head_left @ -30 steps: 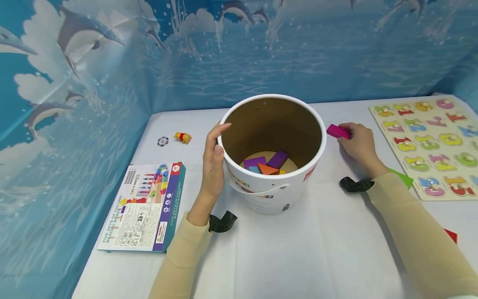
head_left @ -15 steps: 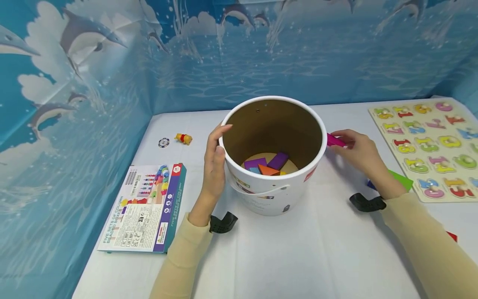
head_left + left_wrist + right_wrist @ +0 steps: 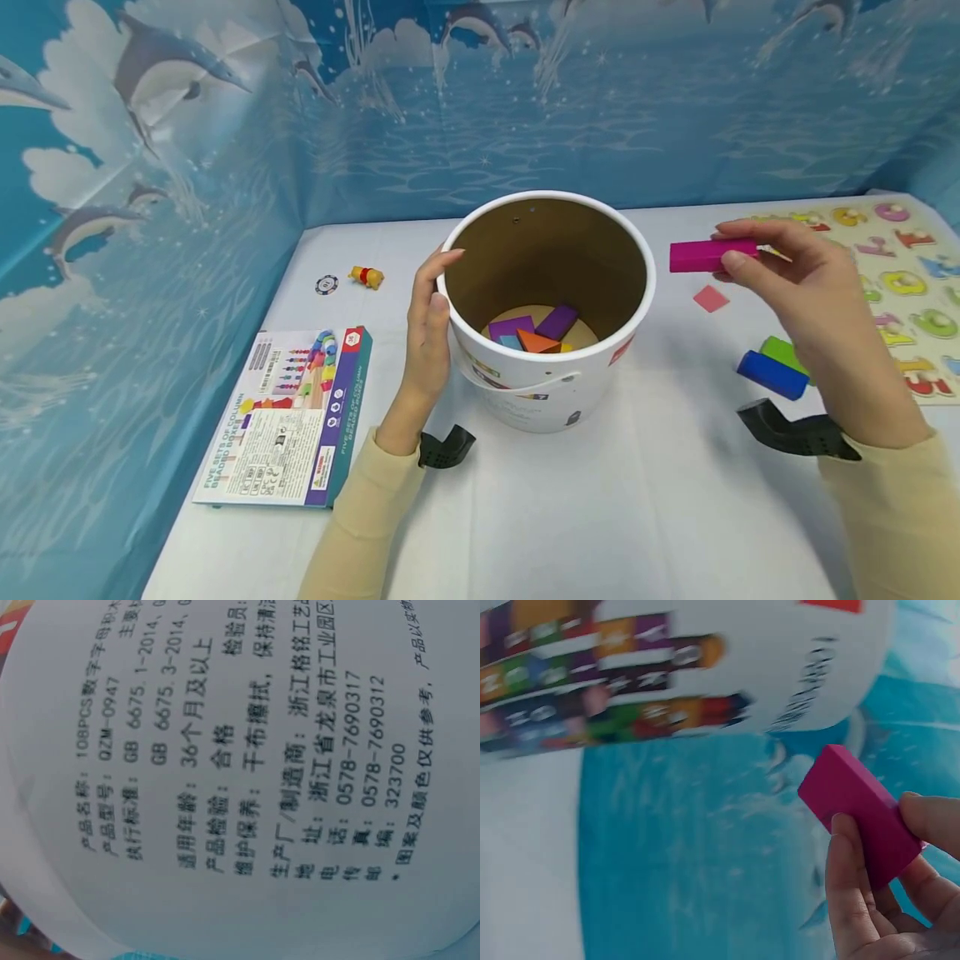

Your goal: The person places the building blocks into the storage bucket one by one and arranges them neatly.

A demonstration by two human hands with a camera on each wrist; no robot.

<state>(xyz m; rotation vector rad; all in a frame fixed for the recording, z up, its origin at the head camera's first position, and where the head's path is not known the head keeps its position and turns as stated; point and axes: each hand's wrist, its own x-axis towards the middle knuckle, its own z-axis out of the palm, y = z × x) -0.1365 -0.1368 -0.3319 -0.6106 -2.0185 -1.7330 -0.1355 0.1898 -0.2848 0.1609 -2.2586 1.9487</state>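
Note:
A magenta rectangular block (image 3: 712,256) is pinched between the thumb and fingers of my right hand (image 3: 817,308), raised off the table to the right of the white bucket (image 3: 545,412). In the right wrist view the magenta block (image 3: 862,814) stands tilted in the fingertips, below the bucket's printed side. My left hand (image 3: 430,329) rests against the bucket's left side, fingers fairly straight, fingertips at the rim. Inside the bucket lie purple blocks (image 3: 557,321), an orange triangular block (image 3: 538,342), a light blue piece and a yellow piece, partly hidden by the front rim.
Right of the bucket lie a small pinkish-red square (image 3: 710,298), a blue block (image 3: 772,375) and a green block (image 3: 782,354). A number puzzle board (image 3: 922,312) is partly behind my right hand. At left are a flat toy box (image 3: 281,417), a chip (image 3: 327,284) and a small yellow figure (image 3: 366,277).
My right hand has lifted the magenta block from beside the bucket and drawn it right, towards me. The pinkish-red square and blue block now show. The left hand stays at the bucket.

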